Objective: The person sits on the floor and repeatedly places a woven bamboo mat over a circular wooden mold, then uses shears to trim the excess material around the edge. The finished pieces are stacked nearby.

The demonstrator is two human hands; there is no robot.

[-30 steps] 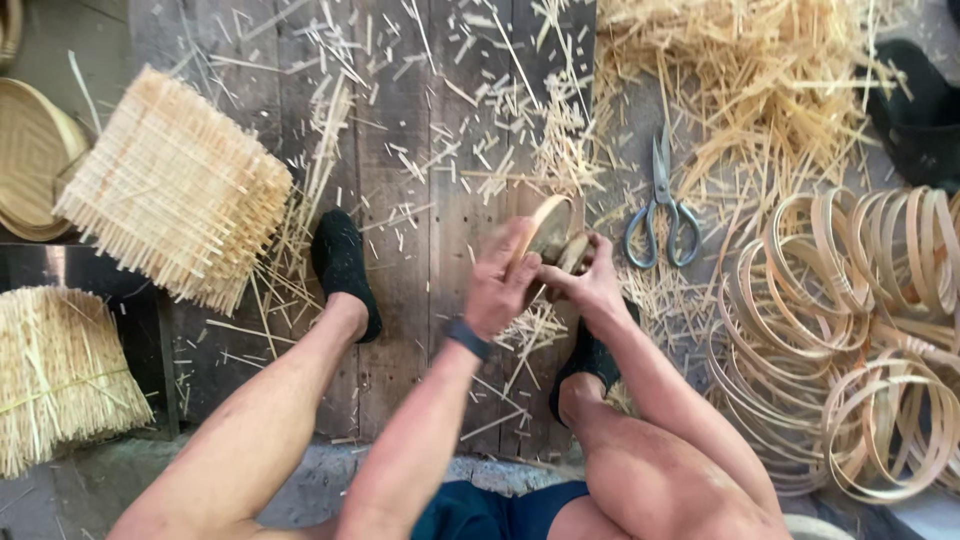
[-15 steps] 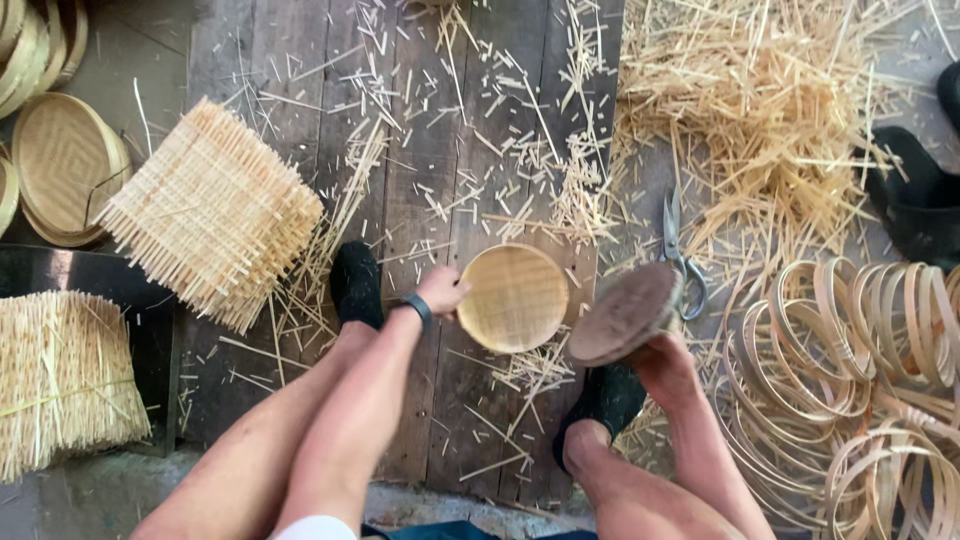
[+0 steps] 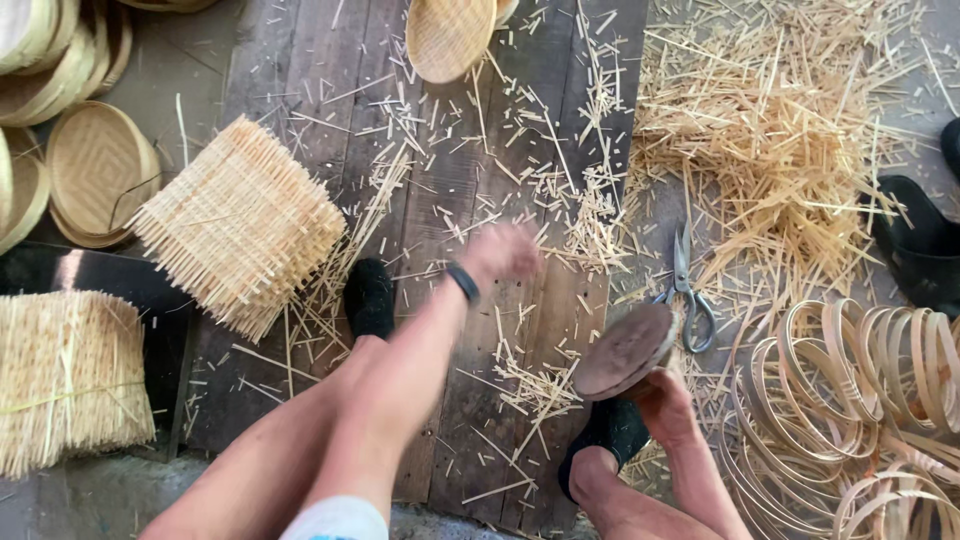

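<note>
Your right hand [image 3: 665, 405] grips round dark wooden block [image 3: 628, 350], fingers wrapped under it, block tilted, just beside scissors [image 3: 685, 290]. Your left hand [image 3: 500, 252] blurred, over plank floor [image 3: 450, 200], holds nothing visible; grip state cannot tell. Round woven tray [image 3: 450, 35] lies apart near top edge. Bamboo hoops [image 3: 870, 400] at your right.

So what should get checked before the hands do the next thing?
1. Left hand free: ok, it holds nothing, though it is blurred.
2. Right hand gripping the dark round mould: ok.
3. Scissors away from fingers: ok, lying on the boards beside the mould.
4. Woven tray out of the way: ok, at the far edge.
5. Bamboo hoops close by: ok, piled on the right.
6. Mould surface clean: cannot tell.
</note>
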